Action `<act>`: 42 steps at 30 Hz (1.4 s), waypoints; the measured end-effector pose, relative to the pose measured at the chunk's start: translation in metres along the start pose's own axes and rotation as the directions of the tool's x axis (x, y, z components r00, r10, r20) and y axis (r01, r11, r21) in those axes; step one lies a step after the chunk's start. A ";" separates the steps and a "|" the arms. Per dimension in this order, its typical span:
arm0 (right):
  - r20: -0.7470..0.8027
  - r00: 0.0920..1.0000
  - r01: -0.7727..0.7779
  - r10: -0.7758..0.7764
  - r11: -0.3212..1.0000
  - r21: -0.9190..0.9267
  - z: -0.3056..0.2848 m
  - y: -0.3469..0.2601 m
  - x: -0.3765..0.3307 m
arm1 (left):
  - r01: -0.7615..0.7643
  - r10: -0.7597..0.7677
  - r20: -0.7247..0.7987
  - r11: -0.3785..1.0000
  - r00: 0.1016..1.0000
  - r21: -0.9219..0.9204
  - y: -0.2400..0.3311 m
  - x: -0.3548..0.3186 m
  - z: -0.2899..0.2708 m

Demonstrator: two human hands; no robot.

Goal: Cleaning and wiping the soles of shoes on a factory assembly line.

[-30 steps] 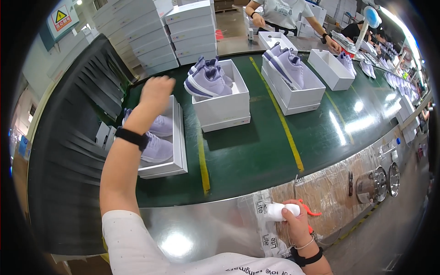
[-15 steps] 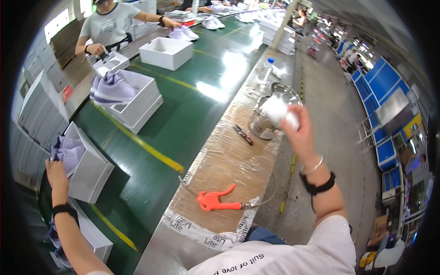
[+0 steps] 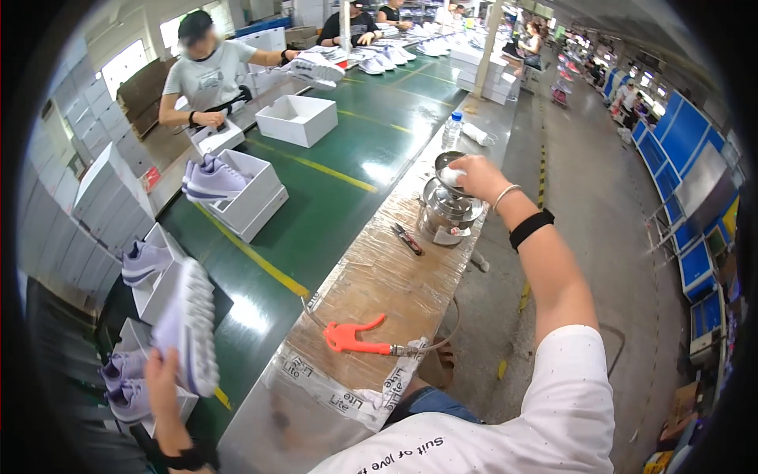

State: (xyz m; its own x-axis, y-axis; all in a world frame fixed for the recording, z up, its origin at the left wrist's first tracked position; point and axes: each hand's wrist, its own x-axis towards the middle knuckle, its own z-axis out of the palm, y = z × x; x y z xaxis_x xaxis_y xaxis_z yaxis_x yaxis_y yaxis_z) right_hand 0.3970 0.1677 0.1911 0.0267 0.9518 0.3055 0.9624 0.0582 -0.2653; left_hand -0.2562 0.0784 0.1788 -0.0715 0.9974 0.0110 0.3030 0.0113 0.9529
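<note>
My left hand [image 3: 163, 399] grips a lavender sneaker [image 3: 188, 328], tilted so its thick white sole faces right. Beside it on the green belt, white shoe boxes [image 3: 155, 296] hold or carry more lavender sneakers [image 3: 126, 385]. At the far end of the bench, my right hand [image 3: 480, 178] is closed on a white wad [image 3: 453, 175], perhaps cloth or cotton. It presses the wad at a small round metal dish on top of a metal dispenser can [image 3: 447, 212]. The fingertips on the wad are partly hidden.
An orange air blow gun [image 3: 347, 336] with a hose and a pair of thread snips [image 3: 407, 238] lie on the film-covered bench [image 3: 371, 288]. A blue-capped bottle [image 3: 452, 129] stands beyond the can. Across the belt [image 3: 316, 213], a co-worker [image 3: 209, 75] holds another shoe.
My left hand has lifted a sneaker out of the box and brought it nearer. My right hand has moved slightly left with the white wad, onto the can's dish.
</note>
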 end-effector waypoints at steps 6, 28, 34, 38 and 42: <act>0.070 0.993 0.105 -0.093 0.974 -0.200 0.017 0.022 0.016 | 0.539 -0.511 0.231 0.612 0.828 -0.579 -0.055 -0.092 0.092; -0.069 0.764 0.543 -0.641 0.582 0.606 0.155 -0.302 -0.167 | 0.680 -0.720 0.254 0.392 0.646 -0.619 -0.081 -0.154 0.121; 0.001 0.814 0.428 -0.581 0.601 0.675 0.160 -0.299 -0.144 | 0.681 -0.698 0.230 0.481 0.678 -0.552 -0.070 -0.152 0.127; 0.077 0.802 0.450 -0.592 0.685 0.573 0.160 -0.308 -0.144 | 0.674 -0.711 0.170 0.522 0.682 -0.522 -0.076 -0.152 0.131; 0.070 0.667 0.488 -0.742 0.505 0.712 0.125 -0.317 -0.161 | 0.635 -0.675 0.151 0.562 0.723 -0.531 -0.076 -0.157 0.130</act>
State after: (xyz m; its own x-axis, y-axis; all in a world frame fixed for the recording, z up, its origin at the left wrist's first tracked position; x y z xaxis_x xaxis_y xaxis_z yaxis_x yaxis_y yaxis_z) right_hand 0.0535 0.0339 0.1121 -0.7150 0.6126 0.3367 0.3071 0.7080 -0.6359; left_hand -0.1442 -0.0699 0.0656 -0.1127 0.7240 -0.6806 -0.3794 0.6017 0.7029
